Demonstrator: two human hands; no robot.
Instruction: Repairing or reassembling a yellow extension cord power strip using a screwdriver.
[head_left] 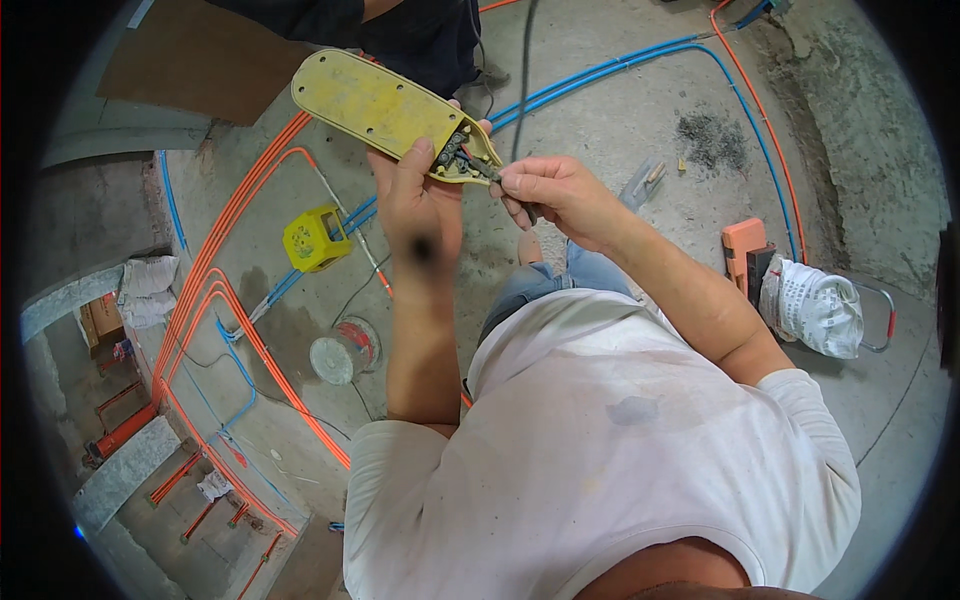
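My left hand (420, 190) is closed around a long yellow power strip (375, 105), its thumb lying along the near edge. The flat side with small screw holes faces up. At the tapered end, the housing is uncovered and shows wiring terminals (458, 148) with bits of coloured wire. My right hand (560, 192) pinches a dark cable (530, 210) at that tapered end, fingertips touching the casing's tip. Inside the pinch, the exact cable end is hidden by my fingers. Another stretch of black cable (526, 70) runs up past the casing toward the far edge.
A person in dark clothing (420, 40) is at the far side. Orange conduits (215, 270) and blue conduits (610, 62) cross the concrete floor. A yellow plastic stool (312, 240) and wire spool (345, 350) stand left. Gloves (640, 185), an orange case (742, 255) and white sack (820, 310) lie right.
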